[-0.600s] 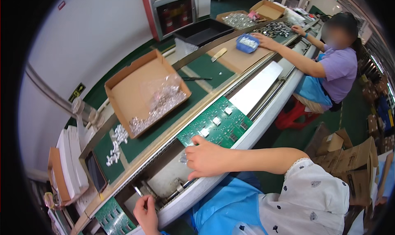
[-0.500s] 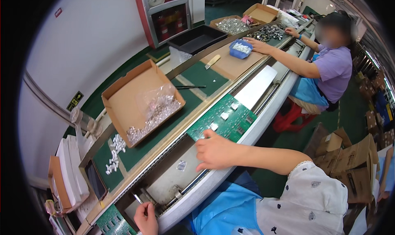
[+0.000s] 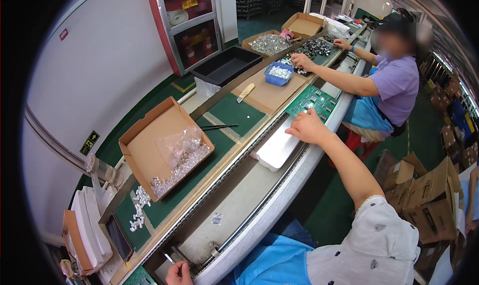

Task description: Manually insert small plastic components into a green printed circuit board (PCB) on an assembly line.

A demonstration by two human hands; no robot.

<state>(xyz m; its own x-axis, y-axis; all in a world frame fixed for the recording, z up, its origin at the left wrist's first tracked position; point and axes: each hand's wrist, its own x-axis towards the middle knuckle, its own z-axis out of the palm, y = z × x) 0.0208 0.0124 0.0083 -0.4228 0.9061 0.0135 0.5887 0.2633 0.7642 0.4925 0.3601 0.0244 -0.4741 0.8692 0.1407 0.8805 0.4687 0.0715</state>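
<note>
My right hand (image 3: pixel 309 127) reaches out along the line. Its fingertips touch the near edge of a green circuit board (image 3: pixel 314 101) that lies across the rails, and its thumb stands apart to the left. Just this side of it is a white plate (image 3: pixel 278 149) set between the rails. Low in the picture, my left hand (image 3: pixel 179 275) is closed, with a slim silver metal piece (image 3: pixel 169 258) sticking out of the fingers; its full shape is hidden. Beside that hand, a second green circuit board (image 3: pixel 140 277) is cut off by the lower edge.
A cardboard tray (image 3: pixel 144 128) of small clear parts, tweezers (image 3: pixel 219 127), a yellow-handled scraper (image 3: pixel 245 92) and white pieces (image 3: pixel 139 210) lie along the bench. A co-worker (image 3: pixel 394 80) sits farther along near a blue bin (image 3: pixel 278 74). A small silver packet (image 3: pixel 216 218) lies between the rails.
My right hand and the circuit board have moved farther away and to the right along the rails, past the white plate. The left hand has dropped slightly. The co-worker's hand has left the blue bin.
</note>
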